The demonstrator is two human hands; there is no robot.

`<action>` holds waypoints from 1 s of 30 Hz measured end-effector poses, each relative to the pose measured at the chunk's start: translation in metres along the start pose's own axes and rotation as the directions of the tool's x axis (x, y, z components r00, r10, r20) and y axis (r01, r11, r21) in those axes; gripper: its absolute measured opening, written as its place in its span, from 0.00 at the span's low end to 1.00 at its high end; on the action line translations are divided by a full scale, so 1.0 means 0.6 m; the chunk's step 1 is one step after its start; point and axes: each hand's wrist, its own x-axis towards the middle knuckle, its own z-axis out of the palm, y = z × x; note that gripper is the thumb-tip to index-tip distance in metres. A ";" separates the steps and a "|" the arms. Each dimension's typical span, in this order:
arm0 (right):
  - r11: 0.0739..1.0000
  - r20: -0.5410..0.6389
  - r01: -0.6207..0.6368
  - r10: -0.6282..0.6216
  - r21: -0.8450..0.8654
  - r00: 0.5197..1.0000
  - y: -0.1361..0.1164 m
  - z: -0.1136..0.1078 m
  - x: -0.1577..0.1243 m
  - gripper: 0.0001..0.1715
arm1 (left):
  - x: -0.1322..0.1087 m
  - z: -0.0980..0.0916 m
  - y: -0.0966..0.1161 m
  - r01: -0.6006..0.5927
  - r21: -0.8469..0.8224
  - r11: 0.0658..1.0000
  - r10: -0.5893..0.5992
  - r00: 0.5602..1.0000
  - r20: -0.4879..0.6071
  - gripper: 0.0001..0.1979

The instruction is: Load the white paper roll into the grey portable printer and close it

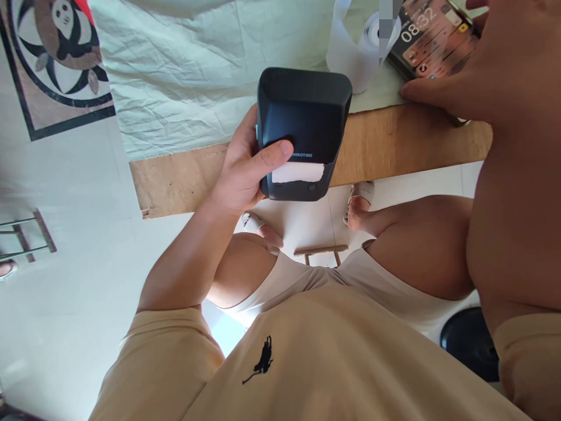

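My left hand [249, 164] is closed around a black label printer [302, 123], held up over the table's front edge. The thumb lies across its front, above a white strip of label paper [298, 172] in the printer's slot. At the upper right, my right hand [477, 88] is spread beside a phone [438, 41] with a lit screen. Its thumb stretches along the phone's near side; the other fingers are partly hidden at the far edge. An unwound white label roll [374, 32] lies just left of the phone.
A pale green cloth [197, 64] covers the table, leaving a bare wooden front edge [179, 181]. Below are my legs and a wooden stool bar [319, 251]. A panda picture [65, 64] is at upper left, a metal rack [28, 234] at left, a black round object [468, 342] at lower right.
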 end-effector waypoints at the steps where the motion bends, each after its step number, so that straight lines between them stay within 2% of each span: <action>1: 1.000 -0.003 -0.016 0.016 -0.008 1.000 -0.001 -0.001 -0.001 0.56 | 0.000 0.000 0.000 0.002 -0.008 1.000 -0.002 1.000 0.002 0.24; 4: 0.997 -0.013 -0.066 0.066 -0.025 0.998 -0.005 -0.002 -0.002 0.55 | 0.001 0.001 0.001 0.022 0.018 1.000 -0.022 1.000 -0.004 0.27; 7: 0.997 -0.017 -0.071 0.071 -0.005 0.997 -0.005 -0.002 0.000 0.55 | 0.001 0.001 -0.001 0.041 0.064 0.997 -0.040 0.999 -0.021 0.26; 14: 0.995 0.001 -0.100 0.100 0.011 0.995 -0.009 -0.005 0.000 0.53 | 0.003 -0.004 -0.007 0.035 0.040 0.999 -0.035 0.999 -0.010 0.30; 18: 0.997 -0.001 -0.072 0.072 -0.018 0.997 -0.018 -0.007 -0.006 0.52 | 0.000 0.001 -0.005 0.000 -0.019 1.000 0.000 1.000 -0.016 0.24; 21: 0.998 0.001 -0.053 0.053 -0.022 0.999 -0.003 -0.002 -0.003 0.54 | -0.002 0.004 -0.002 -0.022 -0.047 0.999 0.022 1.000 -0.008 0.21; 24: 0.999 0.002 -0.003 0.003 -0.049 1.000 0.030 0.006 0.009 0.58 | -0.002 0.003 0.000 -0.019 -0.048 0.999 0.019 1.000 -0.001 0.22; 27: 0.999 -0.026 0.025 -0.025 -0.020 0.999 0.050 0.010 0.014 0.56 | 0.000 0.000 -0.003 -0.010 -0.016 1.000 0.010 1.000 -0.018 0.25; 30: 0.998 -0.053 0.038 -0.036 0.041 0.998 0.047 0.009 0.012 0.53 | 0.002 -0.002 -0.008 0.014 0.046 0.999 -0.012 0.999 -0.037 0.30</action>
